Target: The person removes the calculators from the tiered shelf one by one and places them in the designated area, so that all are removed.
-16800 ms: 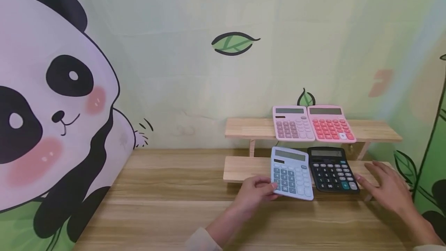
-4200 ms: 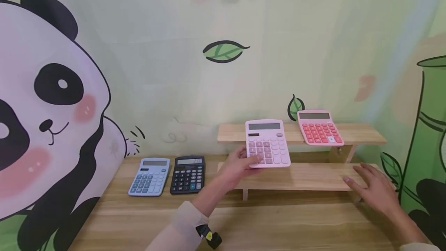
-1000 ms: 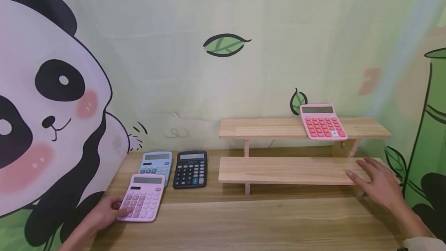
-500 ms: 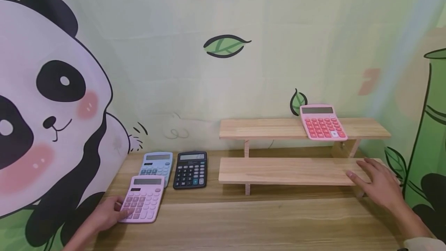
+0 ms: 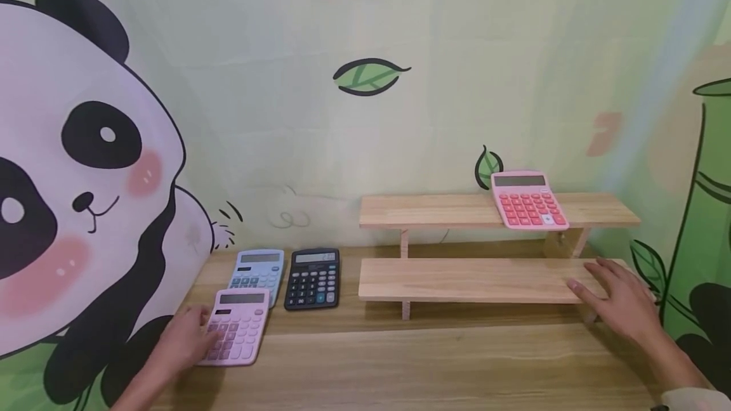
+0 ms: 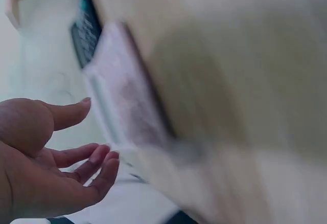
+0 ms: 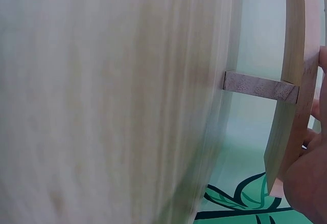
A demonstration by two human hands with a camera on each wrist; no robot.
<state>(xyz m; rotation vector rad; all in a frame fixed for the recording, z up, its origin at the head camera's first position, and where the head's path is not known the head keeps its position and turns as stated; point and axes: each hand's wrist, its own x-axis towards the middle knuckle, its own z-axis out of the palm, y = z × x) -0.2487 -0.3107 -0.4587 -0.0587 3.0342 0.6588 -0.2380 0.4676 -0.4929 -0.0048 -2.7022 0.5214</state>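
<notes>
My left hand [image 5: 184,342] is at the left edge of a pale pink calculator [image 5: 242,328] on the table. In the left wrist view its thumb and fingers stand apart with nothing between them, and the blurred calculator lies just beyond. Behind it a light blue calculator [image 5: 259,265] is partly hidden, beside a black calculator [image 5: 312,278]. My right hand [image 5: 625,303] rests on the right end of the lower board of a wooden shelf [image 5: 468,279], fingers extended. A pink calculator with red keys [image 5: 528,202] leans on the upper board [image 5: 422,211].
The wood-grain table [image 5: 434,366] runs in front of the shelf and under the calculators. A backdrop [image 5: 274,113] with a printed panda and leaves stands close behind, and continues along the right side.
My left hand carried the pale pink calculator from the shelf to the table and has just let go of it. Earlier, the blue and black calculators went from shelf to table. The right hand stays put.
</notes>
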